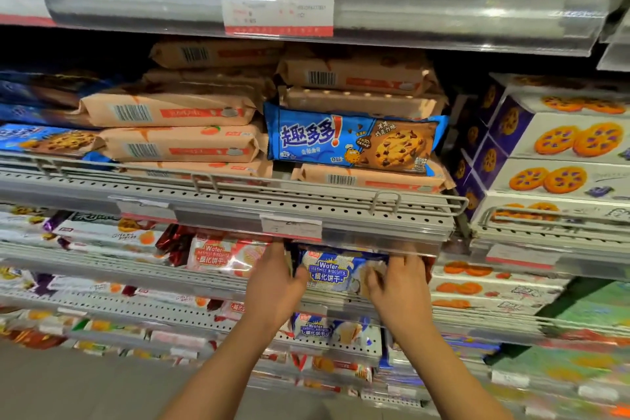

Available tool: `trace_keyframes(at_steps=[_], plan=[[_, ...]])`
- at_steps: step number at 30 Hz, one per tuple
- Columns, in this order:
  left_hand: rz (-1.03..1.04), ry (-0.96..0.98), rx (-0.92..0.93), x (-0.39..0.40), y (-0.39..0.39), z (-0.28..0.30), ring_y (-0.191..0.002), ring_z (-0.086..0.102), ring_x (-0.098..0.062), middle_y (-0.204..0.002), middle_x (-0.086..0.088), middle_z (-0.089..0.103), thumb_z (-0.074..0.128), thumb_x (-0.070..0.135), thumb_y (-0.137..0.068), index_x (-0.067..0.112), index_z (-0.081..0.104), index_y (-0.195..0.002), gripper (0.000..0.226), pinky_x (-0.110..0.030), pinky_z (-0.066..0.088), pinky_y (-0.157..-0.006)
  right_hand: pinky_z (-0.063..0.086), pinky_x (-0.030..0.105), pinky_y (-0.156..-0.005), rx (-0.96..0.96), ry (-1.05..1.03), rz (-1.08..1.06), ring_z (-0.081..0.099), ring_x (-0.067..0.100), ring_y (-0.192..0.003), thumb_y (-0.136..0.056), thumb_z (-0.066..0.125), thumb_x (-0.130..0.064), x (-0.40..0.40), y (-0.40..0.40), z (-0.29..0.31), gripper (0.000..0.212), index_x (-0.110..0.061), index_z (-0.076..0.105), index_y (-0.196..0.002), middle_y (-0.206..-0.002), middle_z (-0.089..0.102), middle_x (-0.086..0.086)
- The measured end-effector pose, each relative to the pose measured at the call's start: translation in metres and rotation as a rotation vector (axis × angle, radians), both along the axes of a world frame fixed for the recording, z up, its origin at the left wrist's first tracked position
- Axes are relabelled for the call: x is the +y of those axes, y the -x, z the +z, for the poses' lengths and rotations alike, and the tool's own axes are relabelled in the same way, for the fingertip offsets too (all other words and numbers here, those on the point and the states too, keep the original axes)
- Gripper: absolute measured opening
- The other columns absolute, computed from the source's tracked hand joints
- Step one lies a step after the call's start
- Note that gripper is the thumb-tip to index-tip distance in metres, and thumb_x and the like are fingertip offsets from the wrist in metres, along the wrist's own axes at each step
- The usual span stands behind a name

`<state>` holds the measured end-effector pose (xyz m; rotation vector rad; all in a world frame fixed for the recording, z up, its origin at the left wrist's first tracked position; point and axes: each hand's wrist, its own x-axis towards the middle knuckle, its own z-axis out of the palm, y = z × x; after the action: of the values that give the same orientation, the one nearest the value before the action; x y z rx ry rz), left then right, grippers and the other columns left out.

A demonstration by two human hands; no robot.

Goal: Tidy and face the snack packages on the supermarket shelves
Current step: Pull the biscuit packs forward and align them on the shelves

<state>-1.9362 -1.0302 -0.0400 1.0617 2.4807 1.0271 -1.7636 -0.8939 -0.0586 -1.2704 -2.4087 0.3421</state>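
A blue and white wafer biscuit pack stands at the front of the third shelf down, just under the price rail. My left hand grips its left end and my right hand grips its right end, fingers curled over the wrapper. A red and white wafer pack lies to its left. On the shelf above, a blue chocolate chip cookie pack sits face-out among stacks of tan biscuit packs that show their barcodes.
White and purple cookie boxes fill the shelf section at the right. A wire shelf fence and a price rail run just above my hands. More wafer packs lie on the lower shelf. Grey floor shows at bottom left.
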Motion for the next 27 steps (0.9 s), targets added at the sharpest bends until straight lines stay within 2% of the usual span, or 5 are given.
trace_keyframes(at_steps=[4, 8, 19, 23, 27], plan=[[-0.002, -0.207, 0.092, -0.037, -0.005, 0.006, -0.115, 0.060, -0.013, -0.129, 0.010, 0.062, 0.049, 0.041, -0.090, 0.018, 0.061, -0.133, 0.050, -0.035, 0.051, -0.093, 0.052, 0.038, -0.080, 0.135, -0.122, 0.162, 0.059, 0.031, -0.104, -0.091, 0.064, -0.026, -0.021, -0.026, 0.010, 0.037, -0.011, 0.058, -0.125, -0.120, 0.057, 0.008], [-0.037, -0.339, 0.276, -0.066, -0.009, 0.016, -0.120, 0.055, -0.005, -0.127, 0.017, 0.062, 0.047, 0.040, -0.093, 0.026, 0.069, -0.119, 0.037, -0.027, 0.046, -0.097, 0.054, 0.033, -0.075, 0.228, -0.182, 0.184, 0.061, 0.023, -0.102, -0.092, 0.048, -0.034, -0.030, -0.039, 0.027, 0.041, -0.017, 0.065, -0.125, -0.119, 0.062, 0.000], [-0.166, -0.273, 0.541, -0.086, 0.002, 0.034, -0.120, 0.054, -0.016, -0.128, 0.006, 0.062, 0.051, 0.029, -0.091, 0.018, 0.068, -0.122, 0.037, -0.040, 0.050, -0.097, 0.056, 0.043, -0.067, -0.177, -0.238, 0.143, 0.066, 0.036, -0.089, -0.062, 0.093, -0.025, -0.005, -0.008, 0.011, 0.045, -0.018, 0.075, -0.103, -0.092, 0.073, 0.007], [-0.054, -0.301, 0.641, -0.103, 0.021, 0.049, -0.128, 0.049, -0.029, -0.138, -0.006, 0.054, 0.052, 0.027, -0.089, 0.011, 0.061, -0.133, 0.048, -0.043, 0.042, -0.106, 0.059, 0.045, -0.066, -0.243, -0.233, 0.068, 0.067, 0.041, -0.082, -0.051, 0.082, 0.003, 0.006, 0.005, 0.019, 0.030, -0.009, 0.075, -0.077, -0.073, 0.072, 0.017], [0.013, -0.197, 0.718, -0.118, 0.049, 0.054, -0.147, 0.032, -0.038, -0.158, -0.012, 0.037, 0.047, 0.035, -0.089, 0.012, 0.046, -0.149, 0.064, -0.054, 0.030, -0.118, 0.058, 0.047, -0.067, -0.271, -0.254, 0.040, 0.067, 0.043, -0.095, -0.057, 0.084, -0.007, -0.001, 0.012, 0.021, 0.031, -0.003, 0.075, -0.087, -0.086, 0.074, 0.019]])
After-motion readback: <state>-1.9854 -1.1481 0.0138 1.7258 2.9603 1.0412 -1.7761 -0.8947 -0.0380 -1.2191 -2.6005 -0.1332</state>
